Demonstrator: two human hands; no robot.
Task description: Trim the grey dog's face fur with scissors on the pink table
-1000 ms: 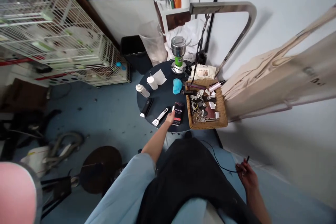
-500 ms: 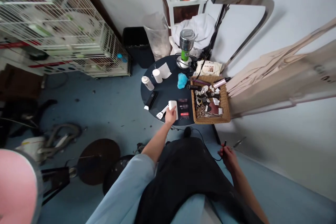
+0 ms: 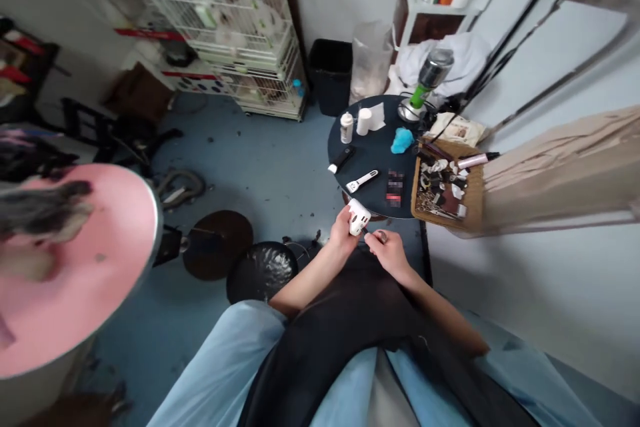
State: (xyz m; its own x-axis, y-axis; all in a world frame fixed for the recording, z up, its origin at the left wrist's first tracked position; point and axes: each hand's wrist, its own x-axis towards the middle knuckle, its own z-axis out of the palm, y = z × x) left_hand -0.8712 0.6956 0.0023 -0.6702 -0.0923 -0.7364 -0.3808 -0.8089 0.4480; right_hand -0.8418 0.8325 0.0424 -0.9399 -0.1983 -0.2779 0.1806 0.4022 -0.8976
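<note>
My left hand (image 3: 342, 232) is wrapped round a white charging block (image 3: 359, 217) with dark ports on its face, held up just off the near edge of the round black table (image 3: 315, 193). Close against its lower end, my right hand (image 3: 389, 251) pinches a black cable plug (image 3: 366, 232); whether the plug is seated in a port I cannot tell. A small shiny metal piece (image 3: 383, 236) shows at the right fingers, its kind unclear. Beyond the hands lie a white hair clipper (image 3: 363, 181), a black clipper (image 3: 342, 159) and a phone (image 3: 395, 188) with a lit screen.
A wicker basket (image 3: 476, 197) of grooming tools stands at the table's right. White bottles (image 3: 347, 127), a blue fluffy item (image 3: 402, 141) and a green-and-silver device (image 3: 425, 83) stand farther back. At left are a pink table (image 3: 120, 240) with a grey animal on it, a black stool (image 3: 263, 271) and cages (image 3: 260, 47).
My left hand has lifted the white block off the table and brought it nearer. My right hand has come in from the far right with the cable to meet it. The view has swung left.
</note>
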